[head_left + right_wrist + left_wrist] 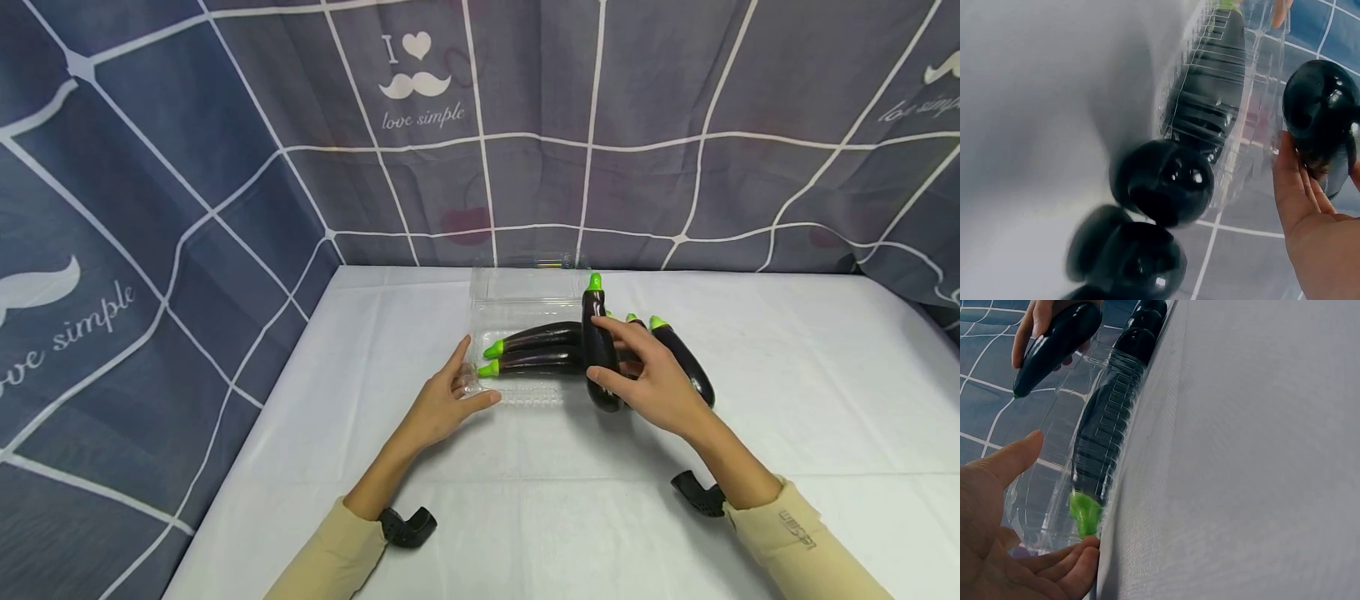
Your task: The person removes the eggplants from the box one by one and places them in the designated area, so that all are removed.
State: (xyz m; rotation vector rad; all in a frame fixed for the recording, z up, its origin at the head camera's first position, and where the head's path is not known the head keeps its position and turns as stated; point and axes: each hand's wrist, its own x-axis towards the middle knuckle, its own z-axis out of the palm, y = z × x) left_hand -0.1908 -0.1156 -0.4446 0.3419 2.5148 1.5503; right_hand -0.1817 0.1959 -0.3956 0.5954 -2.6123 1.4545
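Note:
In the head view my right hand (pixel 660 383) grips a dark eggplant (pixel 597 350), its green stem pointing to the back. It is held above the right end of a clear plastic clamshell box (pixel 528 397). Inside the box two eggplants, an upper one (pixel 543 335) and a lower one (pixel 538 362), lie sideways with green stems to the left. My left hand (pixel 442 408) touches the box's left end, thumb spread away from the fingers. The left wrist view shows its fingertips (pixel 1088 547) at the box's lower edge, beside a green stem (pixel 1085 512).
Right of the box lies a loose eggplant (pixel 684 358), with other stems partly hidden behind my right hand. The box's lid (pixel 517 285) lies folded back toward the curtain (pixel 540 192). A white cloth (pixel 810 383) covers the table. Black wrist mounts (pixel 408 527) stick out by both sleeves.

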